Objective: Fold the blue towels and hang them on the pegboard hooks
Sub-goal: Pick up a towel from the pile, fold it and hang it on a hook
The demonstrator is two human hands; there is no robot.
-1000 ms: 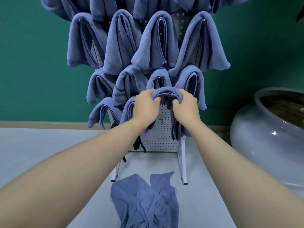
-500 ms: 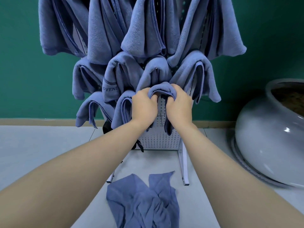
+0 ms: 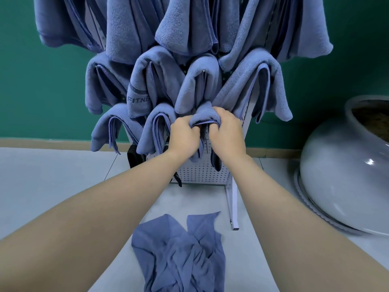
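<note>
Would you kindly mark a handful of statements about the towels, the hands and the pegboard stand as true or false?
1. Both the left hand and the right hand grip the folded towel at the pegboard. True.
2. A crumpled towel lies on the floor in front of the stand. True.
3. The hanging towels are red. False: they are blue.
4. The large grey pot stands left of the pegboard. False: it stands to the right.
5. One hanging towel bears lettering. True.
</note>
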